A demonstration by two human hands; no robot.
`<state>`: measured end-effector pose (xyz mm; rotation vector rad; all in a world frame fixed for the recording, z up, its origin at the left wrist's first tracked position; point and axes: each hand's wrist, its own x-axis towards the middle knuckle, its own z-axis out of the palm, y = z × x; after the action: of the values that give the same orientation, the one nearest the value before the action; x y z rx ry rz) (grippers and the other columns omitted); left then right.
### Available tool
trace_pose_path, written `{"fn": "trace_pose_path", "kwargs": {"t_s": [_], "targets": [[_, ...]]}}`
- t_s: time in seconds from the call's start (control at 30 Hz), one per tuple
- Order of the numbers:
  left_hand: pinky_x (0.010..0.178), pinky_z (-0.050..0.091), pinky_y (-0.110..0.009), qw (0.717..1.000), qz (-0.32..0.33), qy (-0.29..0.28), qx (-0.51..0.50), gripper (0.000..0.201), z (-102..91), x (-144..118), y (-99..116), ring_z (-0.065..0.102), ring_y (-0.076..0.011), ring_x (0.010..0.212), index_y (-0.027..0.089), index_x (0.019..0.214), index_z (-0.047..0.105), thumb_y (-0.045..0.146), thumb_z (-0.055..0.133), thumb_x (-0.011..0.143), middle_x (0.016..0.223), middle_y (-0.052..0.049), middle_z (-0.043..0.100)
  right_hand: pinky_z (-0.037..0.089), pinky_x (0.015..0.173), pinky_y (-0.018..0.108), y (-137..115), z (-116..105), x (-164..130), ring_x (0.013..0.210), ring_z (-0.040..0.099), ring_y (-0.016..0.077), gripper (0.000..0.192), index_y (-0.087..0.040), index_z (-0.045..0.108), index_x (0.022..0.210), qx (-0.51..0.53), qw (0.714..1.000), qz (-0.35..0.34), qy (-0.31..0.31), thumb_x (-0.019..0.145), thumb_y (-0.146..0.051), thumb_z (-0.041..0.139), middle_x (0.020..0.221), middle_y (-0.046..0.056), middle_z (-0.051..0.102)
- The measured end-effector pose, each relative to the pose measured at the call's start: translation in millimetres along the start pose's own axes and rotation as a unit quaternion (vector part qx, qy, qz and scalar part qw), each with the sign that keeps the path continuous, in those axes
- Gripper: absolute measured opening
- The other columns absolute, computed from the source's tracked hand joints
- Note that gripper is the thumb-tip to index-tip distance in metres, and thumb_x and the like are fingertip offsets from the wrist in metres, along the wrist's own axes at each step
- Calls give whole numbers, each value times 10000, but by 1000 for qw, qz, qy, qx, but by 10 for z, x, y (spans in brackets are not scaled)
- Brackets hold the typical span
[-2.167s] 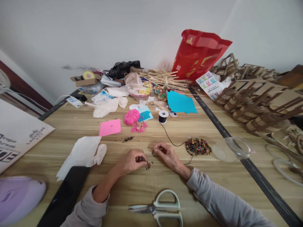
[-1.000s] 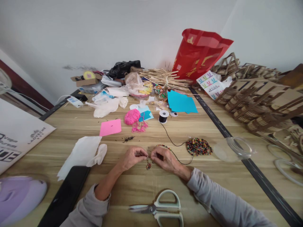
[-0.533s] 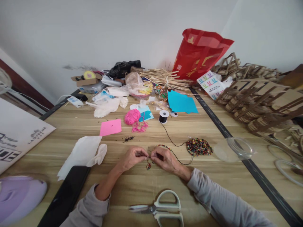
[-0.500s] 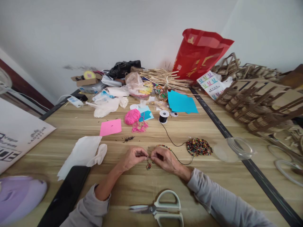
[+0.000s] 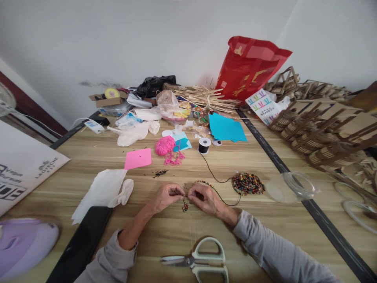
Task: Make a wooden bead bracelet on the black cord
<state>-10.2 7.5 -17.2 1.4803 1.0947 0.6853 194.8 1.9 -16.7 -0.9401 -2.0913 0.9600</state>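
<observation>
Just above the scissors (image 5: 196, 260), the left hand (image 5: 165, 195) and right hand (image 5: 204, 196) meet fingertip to fingertip, each pinched on thin black cord (image 5: 212, 174). It looks limp and slippery; tiny beads (image 5: 185, 206) probably roll, so pinch near the cord's end.

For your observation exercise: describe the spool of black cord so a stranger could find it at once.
Start at the red bag by the wall, then drop to the blue paper. Just left stands the spool of black cord: white-rimmed, dark-wound, unlike the fuzzy pink yarn ball.
</observation>
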Motion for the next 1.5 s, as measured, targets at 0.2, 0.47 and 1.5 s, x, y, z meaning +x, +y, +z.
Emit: {"fn": "trace_pose_path", "kwargs": {"t_s": [0.2, 0.47, 1.5], "targets": [[715, 517, -273, 1000, 3, -2, 5, 154, -2, -10, 22, 643, -157, 712, 112, 774, 690, 236, 701, 683, 755, -63, 709, 378, 569, 212, -7, -5, 1, 635, 507, 125, 75, -168, 593, 758, -4, 1000, 2, 0, 824, -171, 558, 699, 14, 569], [716, 518, -277, 1000, 13, 1, 6, 160, 2, -5, 16, 641, -159, 713, 112, 767, 685, 249, 700, 686, 756, -64, 707, 379, 565, 212, 6, -4, -2, 629, 503, 124, 85, -170, 592, 758, -1, 1000, -1, -4, 835, -190, 559, 690, 9, 564], [709, 507, -273, 1000, 12, -3, -9, 140, 7, 2, -12, 632, -153, 702, 112, 752, 672, 222, 693, 668, 746, -57, 694, 375, 579, 201, 23, 21, 1, 638, 509, 116, 74, -165, 586, 758, -27, 1000, -12, -3, 811, -120, 562, 697, 4, 570]]}}
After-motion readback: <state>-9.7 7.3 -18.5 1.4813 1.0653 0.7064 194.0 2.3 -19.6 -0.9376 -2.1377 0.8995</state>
